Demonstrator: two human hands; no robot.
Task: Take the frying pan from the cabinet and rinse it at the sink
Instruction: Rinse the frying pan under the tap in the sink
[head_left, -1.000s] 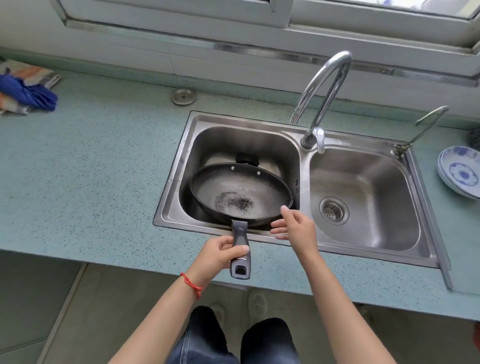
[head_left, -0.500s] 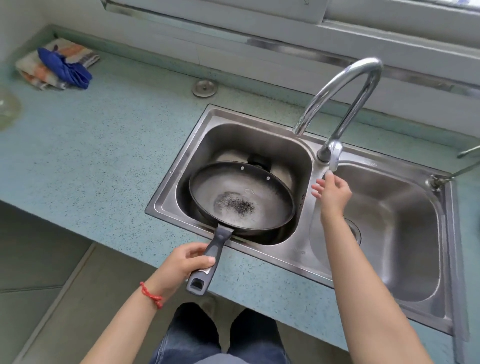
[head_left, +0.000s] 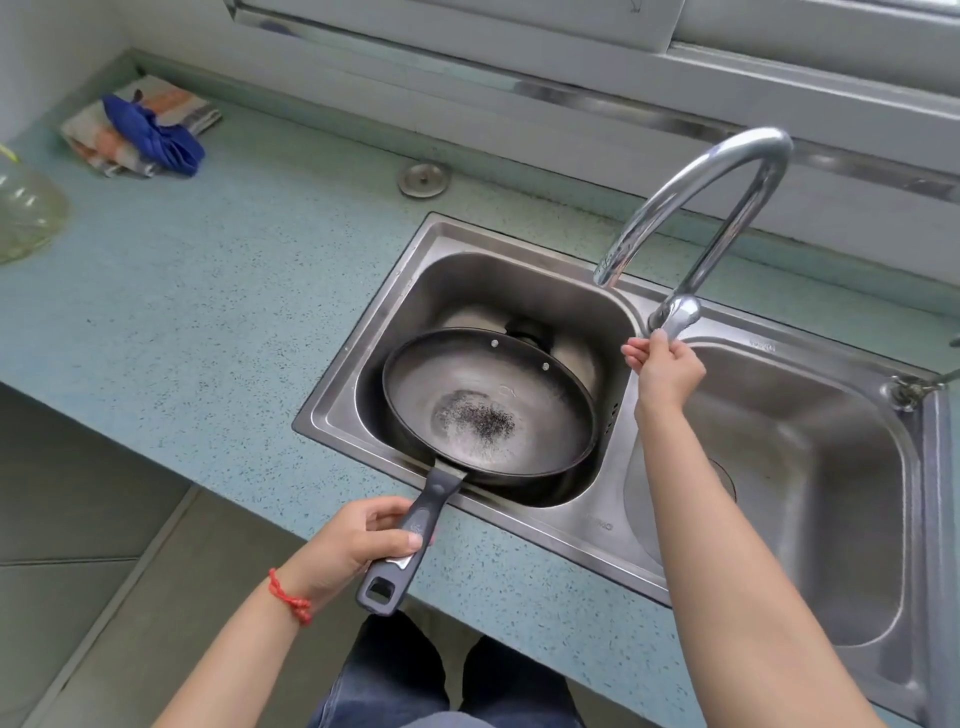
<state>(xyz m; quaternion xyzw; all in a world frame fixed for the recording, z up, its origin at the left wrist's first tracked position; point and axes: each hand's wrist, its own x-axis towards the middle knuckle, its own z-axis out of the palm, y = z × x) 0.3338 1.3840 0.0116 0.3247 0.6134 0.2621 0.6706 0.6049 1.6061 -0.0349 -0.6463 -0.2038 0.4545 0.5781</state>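
Since a second ago our right hand (head_left: 662, 366) has left the pan rim and gone up to the tap lever (head_left: 675, 317); our view has swung left, too.

Item 1, frying pan (head_left: 488, 408): out of the cabinet and held over the left basin (head_left: 519, 280) of the sink, roughly level, its far edge low inside the basin. We cannot tell whether the near side rests on the sink rim. Dark specks lie in a patch at the middle of its floor. No water shows on it.

Item 2, left hand (head_left: 358, 545): grip clamped on the pan handle (head_left: 410, 540), thumb on top, fingers wrapped below.

Item 3, right hand: fingers curled at the lever's lower end, thumb tip touching it. Whether the grip is fully closed round the lever we cannot tell.

Item 4, faucet spout (head_left: 696, 192): its mouth points down over the back right corner of the left basin, beyond the pan's rim. No stream is visible.

Item 5, table (head_left: 208, 291): carries a folded cloth (head_left: 140, 130) at the far left and a small round metal cap (head_left: 423, 179) behind the sink.

Progress, as we judge it: fetching is done and the pan is placed. Opening the tap and the rinsing itself remain.
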